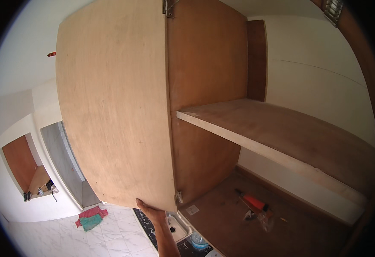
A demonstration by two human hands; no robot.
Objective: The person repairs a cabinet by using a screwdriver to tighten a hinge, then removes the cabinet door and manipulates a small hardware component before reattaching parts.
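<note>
A pale plywood cabinet door (117,103) stands swung out to the left and fills much of the view. My left hand (152,211) grips its lower edge near the hinge side, with the thumb up on the near face. The other fingers are hidden behind the door. A lower hinge (179,197) and an upper hinge (168,8) join the door to the brown cabinet side (209,85). My right hand does not show.
Inside the cabinet, a thick shelf (277,124) juts forward. On the cabinet floor lie a red-handled tool (255,202) and a clear plastic bag (265,222). Below are a steel sink (178,228) and a bluish container (199,241). Red and green cloths (91,218) lie on the tiles.
</note>
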